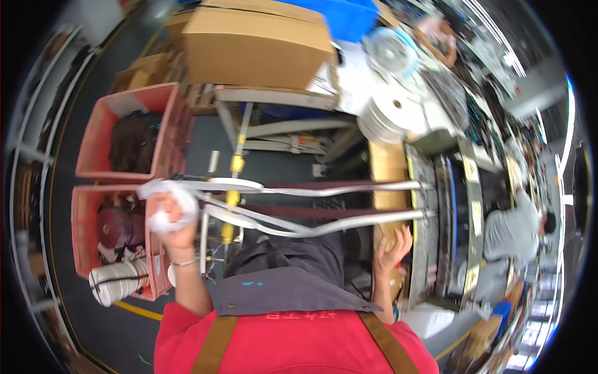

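Note:
My left hand (pixel 180 232) is closed round a crumpled white bundle (pixel 168 210), smeared by motion; it looks like loose tape or thin cloth. From beside it, white straps (pixel 299 232) and dark maroon strips (pixel 293 212) stretch across in front of me to the machine (pixel 439 218) on the right. My right hand (pixel 391 249) holds nothing, its fingers apart, just below the right end of the lower white strap. Between the hands stands a frame with yellow fittings (pixel 232 198), where the straps pass.
Stacked pink crates (pixel 84 230) on the left hold dark fabric and a maroon roll (pixel 118 227); a white roll (pixel 118 282) leans there. Ahead are a cardboard box (pixel 255 47), a large white spool (pixel 389 118) and a fan (pixel 392 53). Another person (pixel 514 230) works at far right.

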The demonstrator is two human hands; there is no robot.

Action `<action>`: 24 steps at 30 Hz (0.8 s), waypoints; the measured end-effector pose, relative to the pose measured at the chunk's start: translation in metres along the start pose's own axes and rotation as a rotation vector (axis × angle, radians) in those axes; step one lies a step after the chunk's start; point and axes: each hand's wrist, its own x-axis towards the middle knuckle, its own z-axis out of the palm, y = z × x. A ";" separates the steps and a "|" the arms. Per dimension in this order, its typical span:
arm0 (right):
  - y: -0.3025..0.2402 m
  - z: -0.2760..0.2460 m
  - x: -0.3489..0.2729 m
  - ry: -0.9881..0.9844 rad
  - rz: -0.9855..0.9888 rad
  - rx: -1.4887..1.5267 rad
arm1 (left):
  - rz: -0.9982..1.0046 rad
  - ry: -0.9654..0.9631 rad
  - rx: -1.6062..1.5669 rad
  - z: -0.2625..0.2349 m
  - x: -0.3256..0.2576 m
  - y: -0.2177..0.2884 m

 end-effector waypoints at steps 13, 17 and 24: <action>0.010 -0.013 0.003 0.103 0.346 0.237 | -0.024 -0.110 0.055 0.036 0.017 0.003; -0.023 -0.001 0.001 -0.027 0.373 0.381 | -0.088 -0.091 0.025 0.042 0.023 -0.003; -0.058 0.014 -0.013 -0.187 0.362 0.609 | -0.098 -0.090 0.221 0.036 0.024 0.003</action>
